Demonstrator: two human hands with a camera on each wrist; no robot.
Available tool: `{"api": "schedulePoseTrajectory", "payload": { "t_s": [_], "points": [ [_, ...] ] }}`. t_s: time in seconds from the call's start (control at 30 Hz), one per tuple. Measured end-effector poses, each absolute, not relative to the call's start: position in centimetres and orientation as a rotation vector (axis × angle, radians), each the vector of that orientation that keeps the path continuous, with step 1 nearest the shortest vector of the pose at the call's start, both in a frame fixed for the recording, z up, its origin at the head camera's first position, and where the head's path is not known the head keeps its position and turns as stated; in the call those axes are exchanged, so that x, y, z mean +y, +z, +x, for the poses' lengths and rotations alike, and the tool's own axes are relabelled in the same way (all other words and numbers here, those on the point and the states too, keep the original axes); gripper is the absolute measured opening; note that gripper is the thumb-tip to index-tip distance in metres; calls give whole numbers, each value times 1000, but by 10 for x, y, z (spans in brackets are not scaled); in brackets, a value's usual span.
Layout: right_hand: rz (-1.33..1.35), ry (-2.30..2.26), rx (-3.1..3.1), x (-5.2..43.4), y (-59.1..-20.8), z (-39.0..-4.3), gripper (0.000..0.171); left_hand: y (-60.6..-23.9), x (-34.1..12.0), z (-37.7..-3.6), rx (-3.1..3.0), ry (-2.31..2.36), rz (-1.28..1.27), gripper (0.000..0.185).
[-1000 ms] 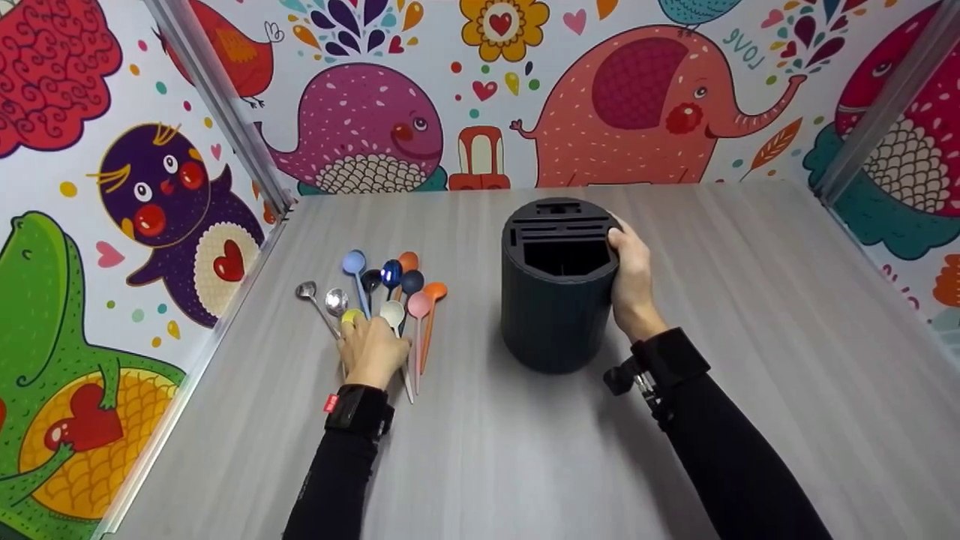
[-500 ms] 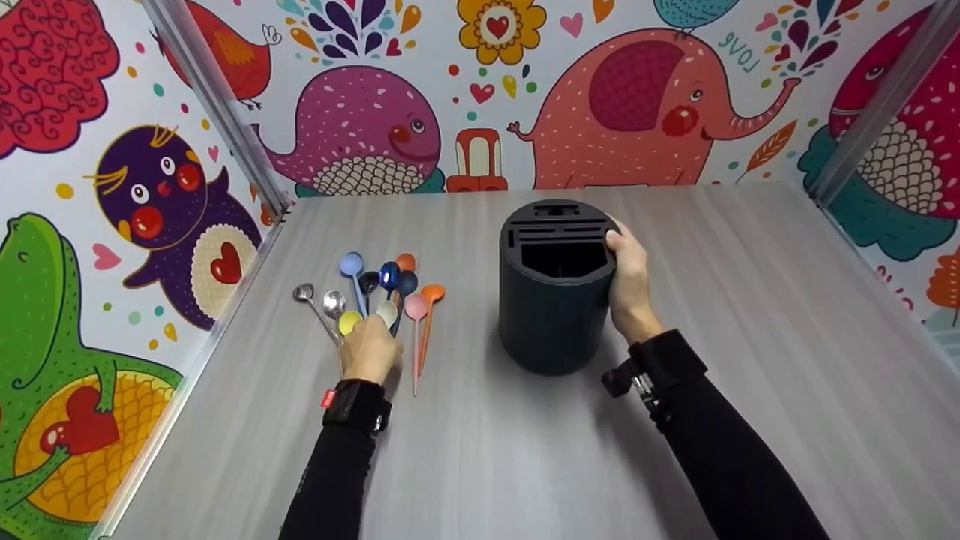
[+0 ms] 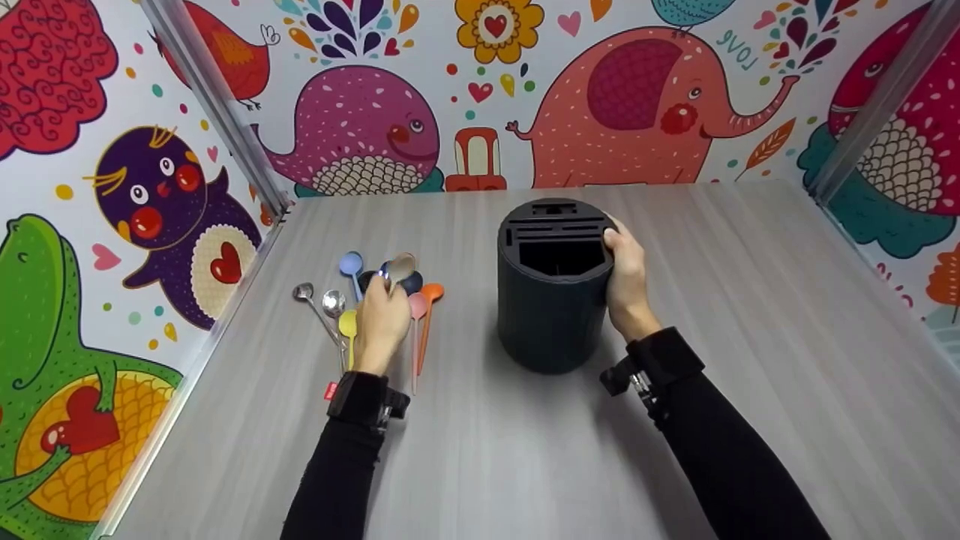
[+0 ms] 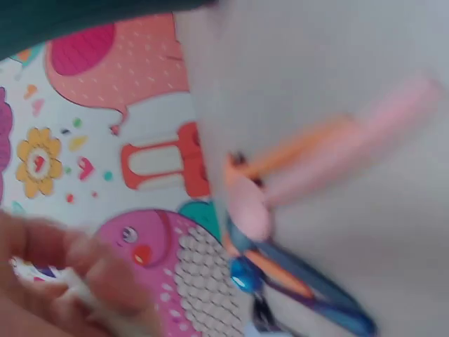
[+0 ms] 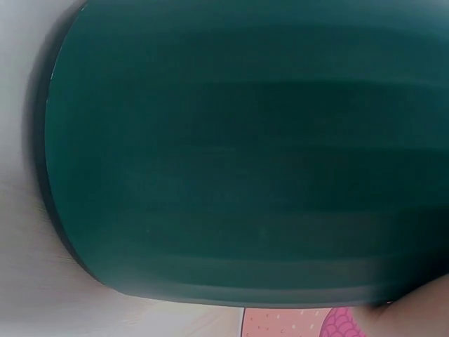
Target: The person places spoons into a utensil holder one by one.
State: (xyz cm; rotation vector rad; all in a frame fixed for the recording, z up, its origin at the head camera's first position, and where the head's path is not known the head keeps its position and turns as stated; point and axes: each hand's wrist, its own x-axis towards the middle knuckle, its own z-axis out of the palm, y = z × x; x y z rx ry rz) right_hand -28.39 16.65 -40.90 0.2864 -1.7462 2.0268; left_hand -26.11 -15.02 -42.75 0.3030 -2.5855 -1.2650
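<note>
My left hand [image 3: 382, 322] pinches a cream-coloured spoon [image 3: 403, 265] and holds it above the pile, its bowl past my fingertips. In the left wrist view the blurred fingers curl round its pale handle [image 4: 85, 293]. Beneath and around this hand lie a pink spoon [image 3: 418, 306], an orange spoon [image 3: 432, 292], a yellow spoon [image 3: 348, 324] and a light blue spoon [image 3: 351, 264]; the hand partly covers others. On the right, my right hand [image 3: 630, 281] grips the side of a dark green cylindrical utensil holder [image 3: 551, 322], thumb at its slotted rim. The holder stands upright.
Two metal spoons, one a small silver ladle-like spoon [image 3: 303, 292] and one a shiny round-bowled spoon [image 3: 334, 303], lie at the pile's left. Patterned panels [image 3: 480, 90] enclose the grey table [image 3: 480, 465] at the back and sides.
My left hand has taken the cream spoon out of the pile and lifted it, moving slightly forward and right. The right hand stays on the utensil holder.
</note>
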Motion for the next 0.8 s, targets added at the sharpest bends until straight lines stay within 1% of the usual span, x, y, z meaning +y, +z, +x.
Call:
{"api": "schedulePoseTrajectory", "payload": {
  "t_s": [0.1,0.3,0.57,0.8],
  "points": [
    [289,2027,-1746,167,-409,-284,47,-416,-138,-262,-2459,-1291,270,18],
    [282,2036,-1744,168,-410,-282,48,-394,-115,-265,-2280,-1435,130,15],
    [280,2047,-1752,169,-412,-282,47,-358,-82,-268,-1978,-1864,-90,36],
    [298,2055,-1748,167,-410,-284,47,-316,-50,-268,-1760,-2031,-283,41]
  ]
}}
